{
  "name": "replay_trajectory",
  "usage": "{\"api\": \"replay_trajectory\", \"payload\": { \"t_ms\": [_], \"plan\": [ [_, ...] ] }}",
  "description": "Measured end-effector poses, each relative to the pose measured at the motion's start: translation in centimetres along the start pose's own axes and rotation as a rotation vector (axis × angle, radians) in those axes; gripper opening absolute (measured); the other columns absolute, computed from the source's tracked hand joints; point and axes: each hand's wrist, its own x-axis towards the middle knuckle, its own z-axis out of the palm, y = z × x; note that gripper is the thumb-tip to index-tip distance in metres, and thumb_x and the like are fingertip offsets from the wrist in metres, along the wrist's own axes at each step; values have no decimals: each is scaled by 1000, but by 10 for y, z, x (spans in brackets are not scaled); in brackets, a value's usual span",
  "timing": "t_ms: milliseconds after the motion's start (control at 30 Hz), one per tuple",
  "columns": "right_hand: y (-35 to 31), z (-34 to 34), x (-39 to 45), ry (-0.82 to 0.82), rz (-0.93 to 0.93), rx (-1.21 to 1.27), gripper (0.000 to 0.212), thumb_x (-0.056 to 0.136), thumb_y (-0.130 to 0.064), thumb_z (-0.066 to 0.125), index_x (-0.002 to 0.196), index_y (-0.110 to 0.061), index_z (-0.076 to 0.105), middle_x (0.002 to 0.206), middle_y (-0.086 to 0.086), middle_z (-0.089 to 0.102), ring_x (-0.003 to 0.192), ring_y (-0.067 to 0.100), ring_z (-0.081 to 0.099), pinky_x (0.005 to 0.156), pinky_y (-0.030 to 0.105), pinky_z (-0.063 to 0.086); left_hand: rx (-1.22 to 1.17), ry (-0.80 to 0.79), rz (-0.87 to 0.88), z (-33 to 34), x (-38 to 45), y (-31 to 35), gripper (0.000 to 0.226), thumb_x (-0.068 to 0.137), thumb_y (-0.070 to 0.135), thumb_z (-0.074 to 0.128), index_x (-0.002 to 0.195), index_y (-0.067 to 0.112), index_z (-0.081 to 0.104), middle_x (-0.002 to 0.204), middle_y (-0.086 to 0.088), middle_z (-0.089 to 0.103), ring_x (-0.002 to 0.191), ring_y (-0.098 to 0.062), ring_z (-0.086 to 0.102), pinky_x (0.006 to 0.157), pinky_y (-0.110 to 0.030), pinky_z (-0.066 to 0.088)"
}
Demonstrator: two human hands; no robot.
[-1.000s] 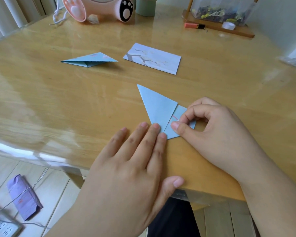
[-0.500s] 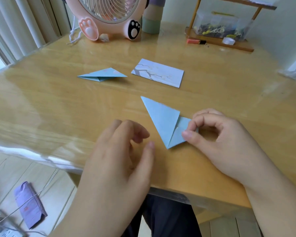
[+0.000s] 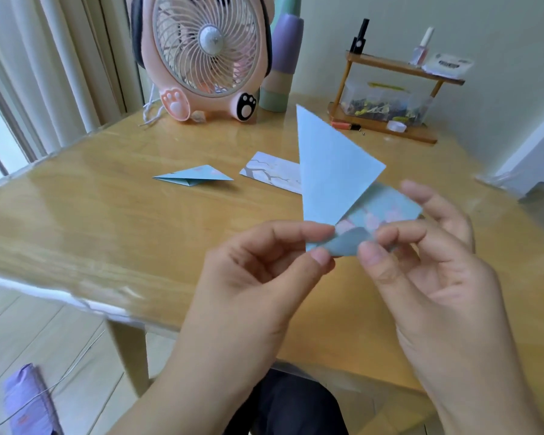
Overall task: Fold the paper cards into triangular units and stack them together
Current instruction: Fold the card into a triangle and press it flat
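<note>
A half-folded light blue paper card (image 3: 330, 171) is lifted above the wooden table (image 3: 107, 215), one triangular flap pointing up and a patterned flap out to the right. My left hand (image 3: 248, 277) pinches its lower left corner between thumb and forefinger. My right hand (image 3: 427, 271) pinches the lower edge next to it with thumb and forefinger. A finished folded triangular unit (image 3: 195, 177) lies flat on the table further back. An unfolded patterned card (image 3: 274, 172) lies beside it, partly hidden behind the held paper.
A pink fan (image 3: 208, 58) stands at the back of the table with a pastel cylinder (image 3: 280, 67) beside it. A small wooden shelf (image 3: 390, 95) with bottles and a clear box stands at the back right. A purple packet (image 3: 29, 400) lies on the floor.
The card has been lifted off the table and now stands upright in the air. My left hand, hovering before, now pinches it. The view has tilted upward.
</note>
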Motion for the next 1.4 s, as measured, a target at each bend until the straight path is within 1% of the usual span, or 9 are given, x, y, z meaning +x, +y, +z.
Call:
{"api": "replay_trajectory", "payload": {
  "t_ms": [100, 200, 333, 467, 567, 900, 1133, 1300, 1400],
  "plan": [
    [-7, 5, -2, -16, 120, 148, 11, 72, -35, 73, 76, -26, 69, 125, 4, 58, 123, 7, 51, 87, 13, 44, 26, -5, 28, -2, 3, 5, 15, 71, 11, 69, 81, 19, 76, 78, -6, 75, 75, -16, 71, 78, -26, 57],
    [-11, 9, 2, 8, 223, 185, 10, 67, -32, 78, 68, -24, 71, 81, 0, 73, 80, 7, 66, 78, 20, 51, 32, -21, 37, -4, 10, 9, 13, 72, 5, 68, 83, 11, 73, 77, -7, 75, 71, -16, 71, 73, -23, 56],
    [-12, 17, 14, 111, 232, 216, 6, 65, -28, 71, 62, -22, 71, 62, -4, 65, 62, 6, 59, 69, 18, 50, -72, 101, -53, -3, 18, 8, 34, 67, 4, 76, 94, 13, 58, 73, -7, 73, 70, -18, 70, 73, -29, 58],
    [-7, 23, 29, 125, 207, 247, 6, 65, -29, 70, 61, -23, 71, 59, -5, 64, 62, 8, 58, 69, 20, 49, -90, 49, -174, -1, 30, 10, 4, 71, 14, 78, 72, 13, 73, 69, -5, 69, 61, -12, 63, 59, -20, 52],
    [-1, 25, 45, 129, 193, 254, 8, 65, -28, 71, 60, -22, 70, 60, -6, 64, 62, 9, 58, 69, 21, 49, -88, 51, -141, 1, 46, 10, 10, 83, 9, 67, 74, 9, 71, 69, -5, 67, 62, -12, 61, 61, -21, 52],
    [24, 22, 102, 154, 239, 295, 15, 79, -8, 70, 67, -15, 64, 58, -5, 64, 55, 8, 58, 60, 19, 49, -75, -14, -154, 3, 99, 2, 19, 94, 6, 52, 82, 5, 67, 78, -11, 72, 70, -18, 67, 67, -23, 55],
    [44, 24, 96, 133, 267, 308, 10, 68, -19, 72, 63, -17, 63, 55, -6, 61, 55, 8, 57, 60, 19, 49, -123, -36, -174, -6, 102, -17, 15, 73, 14, 56, 72, 10, 70, 74, -12, 71, 66, -17, 66, 63, -24, 55],
    [43, 21, 91, 106, 263, 272, 10, 61, -28, 72, 58, -20, 67, 55, -4, 62, 56, 8, 57, 62, 20, 48, -35, -43, -150, -8, 98, -20, 11, 70, 14, 63, 62, 18, 70, 70, -8, 68, 63, -15, 63, 62, -22, 53],
    [43, 20, 92, 107, 271, 288, 8, 60, -27, 72, 56, -21, 67, 56, -5, 62, 55, 7, 57, 62, 20, 48, -46, -34, -148, -10, 96, -20, 7, 70, 14, 64, 67, 14, 71, 69, -8, 67, 62, -16, 62, 61, -21, 52]
  ]
}}
